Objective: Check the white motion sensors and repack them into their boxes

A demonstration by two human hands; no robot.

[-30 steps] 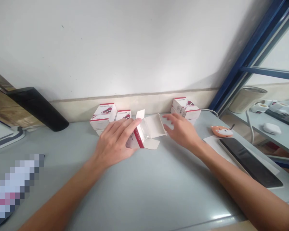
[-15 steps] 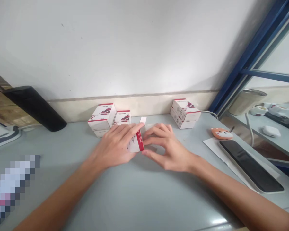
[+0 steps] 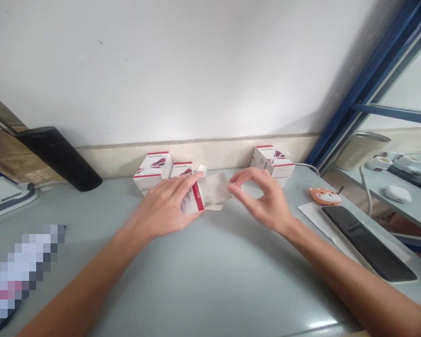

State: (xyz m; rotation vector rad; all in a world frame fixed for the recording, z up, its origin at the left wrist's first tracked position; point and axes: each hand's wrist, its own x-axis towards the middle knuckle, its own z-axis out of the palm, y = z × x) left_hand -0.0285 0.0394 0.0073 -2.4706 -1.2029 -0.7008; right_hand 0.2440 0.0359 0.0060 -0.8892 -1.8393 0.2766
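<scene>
My left hand (image 3: pixel 164 206) is wrapped round a small white and red carton (image 3: pixel 192 201), held on its side just above the table. The carton's end facing right is open, with its lid flap (image 3: pixel 214 185) sticking out and small side flaps spread. My right hand (image 3: pixel 263 194) pinches the edge of that lid flap between thumb and forefinger. The inside of the carton cannot be seen clearly.
Matching cartons (image 3: pixel 152 166) stand by the wall behind my left hand, and more cartons (image 3: pixel 272 159) stand behind my right. A black cylinder (image 3: pixel 61 159) leans at the left. A phone (image 3: pixel 368 241), paper and an orange animal-faced object (image 3: pixel 324 196) lie at the right.
My right hand has moved right, away from the carton's mouth, and the lid flap now shows stretched out. The carton has shifted slightly left in my left hand.
</scene>
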